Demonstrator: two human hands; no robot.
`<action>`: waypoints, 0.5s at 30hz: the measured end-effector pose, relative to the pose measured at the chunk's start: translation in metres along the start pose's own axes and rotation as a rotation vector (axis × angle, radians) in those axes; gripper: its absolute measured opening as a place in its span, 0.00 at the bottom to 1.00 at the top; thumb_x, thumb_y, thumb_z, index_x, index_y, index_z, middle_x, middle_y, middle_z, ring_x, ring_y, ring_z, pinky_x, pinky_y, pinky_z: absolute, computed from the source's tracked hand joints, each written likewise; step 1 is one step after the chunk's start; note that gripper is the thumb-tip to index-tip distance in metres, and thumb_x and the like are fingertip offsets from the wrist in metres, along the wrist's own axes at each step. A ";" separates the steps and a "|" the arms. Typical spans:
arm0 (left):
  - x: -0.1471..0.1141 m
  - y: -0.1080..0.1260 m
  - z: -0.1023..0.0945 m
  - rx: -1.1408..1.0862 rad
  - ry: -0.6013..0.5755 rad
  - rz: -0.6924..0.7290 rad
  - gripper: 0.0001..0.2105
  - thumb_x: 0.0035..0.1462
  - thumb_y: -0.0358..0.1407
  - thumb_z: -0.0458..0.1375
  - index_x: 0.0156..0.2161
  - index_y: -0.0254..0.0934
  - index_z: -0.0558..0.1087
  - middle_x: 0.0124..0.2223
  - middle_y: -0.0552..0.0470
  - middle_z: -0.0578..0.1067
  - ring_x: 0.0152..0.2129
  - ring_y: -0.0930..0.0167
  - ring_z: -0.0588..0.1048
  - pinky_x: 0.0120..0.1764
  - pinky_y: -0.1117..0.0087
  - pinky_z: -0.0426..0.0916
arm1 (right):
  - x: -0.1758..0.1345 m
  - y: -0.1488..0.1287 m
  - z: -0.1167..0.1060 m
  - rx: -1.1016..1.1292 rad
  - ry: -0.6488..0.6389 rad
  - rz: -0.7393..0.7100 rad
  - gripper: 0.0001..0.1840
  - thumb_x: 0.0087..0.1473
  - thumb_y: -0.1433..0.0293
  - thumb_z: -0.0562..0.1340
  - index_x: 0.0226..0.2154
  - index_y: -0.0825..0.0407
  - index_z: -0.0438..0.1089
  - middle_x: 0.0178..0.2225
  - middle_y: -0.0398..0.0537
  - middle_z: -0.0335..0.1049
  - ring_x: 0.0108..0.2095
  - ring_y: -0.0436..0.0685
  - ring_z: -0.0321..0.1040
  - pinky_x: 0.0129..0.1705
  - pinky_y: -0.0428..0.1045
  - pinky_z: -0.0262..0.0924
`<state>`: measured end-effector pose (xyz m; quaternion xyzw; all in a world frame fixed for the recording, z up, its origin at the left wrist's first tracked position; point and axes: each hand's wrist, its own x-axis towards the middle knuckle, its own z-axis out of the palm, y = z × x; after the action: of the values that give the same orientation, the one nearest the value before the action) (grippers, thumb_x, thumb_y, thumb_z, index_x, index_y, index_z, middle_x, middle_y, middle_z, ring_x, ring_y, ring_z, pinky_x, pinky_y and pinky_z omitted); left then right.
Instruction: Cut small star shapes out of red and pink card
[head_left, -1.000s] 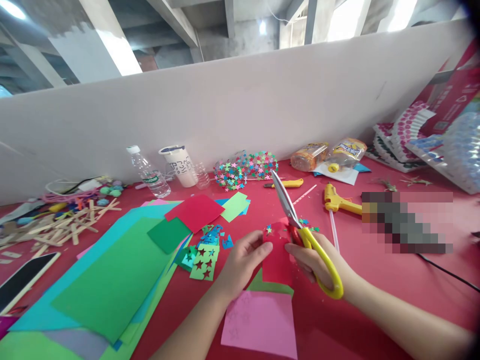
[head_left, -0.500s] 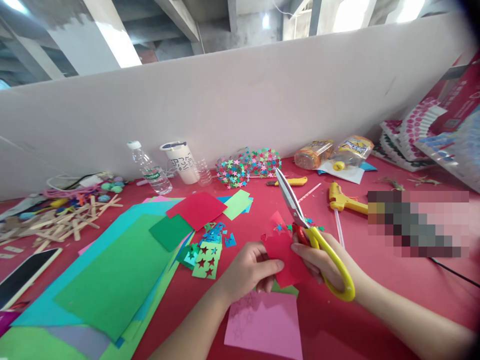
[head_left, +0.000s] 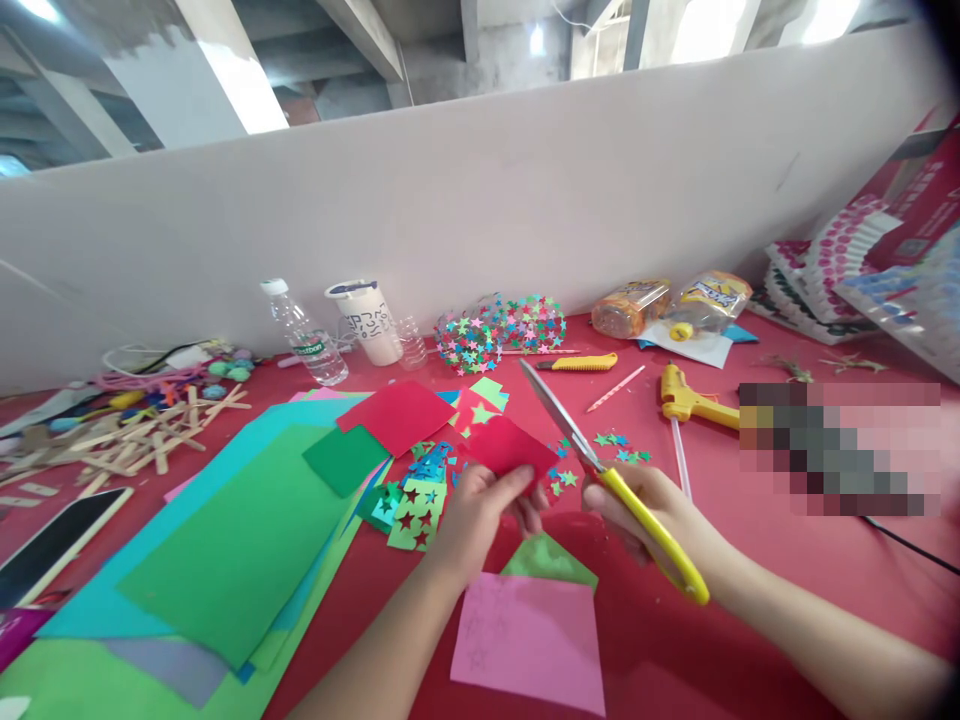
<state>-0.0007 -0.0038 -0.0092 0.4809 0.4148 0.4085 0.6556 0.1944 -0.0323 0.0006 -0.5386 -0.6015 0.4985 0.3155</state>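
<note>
The left hand (head_left: 491,505) pinches the near edge of a thin, flat red sheet (head_left: 506,443), thumb on top and fingers curled beneath, holding it out towards the wall, left of the middle of the red table (head_left: 637,670). The right hand (head_left: 649,510) is closed around the long yellow-handled metal scissors (head_left: 616,487) (whether any finger sits inside the loops, I cannot tell), and their blades look pressed together. The relation that matters is between sheet and blades: the sheet lies just left of the scissors, whose long axis slants away and leftward, so the tips point past the sheet's right corner rather than at its edge. The left hand, gripping the sheet, is the nearer of the two; the right stands apart from it. Small green and blue star cut-outs (head_left: 604,440) lie just beyond the right hand, and a rectangular pink sheet (head_left: 529,645) rests below both.
</note>
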 end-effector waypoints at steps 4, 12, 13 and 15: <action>0.007 0.006 -0.009 -0.188 0.301 0.168 0.13 0.51 0.39 0.65 0.21 0.33 0.74 0.21 0.50 0.75 0.14 0.77 0.67 0.20 0.75 0.61 | 0.001 0.007 -0.002 -0.098 -0.068 -0.054 0.27 0.54 0.43 0.59 0.22 0.47 0.55 0.18 0.34 0.51 0.19 0.50 0.51 0.22 0.46 0.43; 0.002 0.017 -0.002 -0.190 0.435 0.244 0.11 0.48 0.39 0.66 0.23 0.32 0.75 0.24 0.47 0.78 0.17 0.74 0.73 0.20 0.74 0.63 | -0.002 0.012 -0.003 -0.231 -0.154 -0.085 0.35 0.53 0.34 0.54 0.23 0.48 0.53 0.23 0.35 0.46 0.25 0.51 0.43 0.26 0.48 0.39; 0.001 0.017 -0.001 -0.181 0.428 0.239 0.12 0.48 0.39 0.66 0.23 0.32 0.75 0.24 0.47 0.78 0.16 0.74 0.73 0.19 0.74 0.63 | -0.003 0.009 -0.004 -0.243 -0.177 -0.082 0.36 0.52 0.33 0.53 0.23 0.48 0.53 0.23 0.35 0.46 0.25 0.51 0.42 0.26 0.48 0.39; -0.001 0.016 0.001 -0.165 0.410 0.233 0.12 0.49 0.39 0.66 0.22 0.32 0.75 0.22 0.48 0.78 0.14 0.74 0.72 0.18 0.74 0.62 | -0.005 0.005 -0.004 -0.260 -0.224 -0.077 0.37 0.51 0.31 0.52 0.23 0.48 0.53 0.23 0.35 0.46 0.26 0.51 0.42 0.25 0.47 0.39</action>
<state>-0.0024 -0.0017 0.0071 0.3774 0.4462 0.6026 0.5434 0.2007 -0.0368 -0.0017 -0.4923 -0.7127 0.4609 0.1928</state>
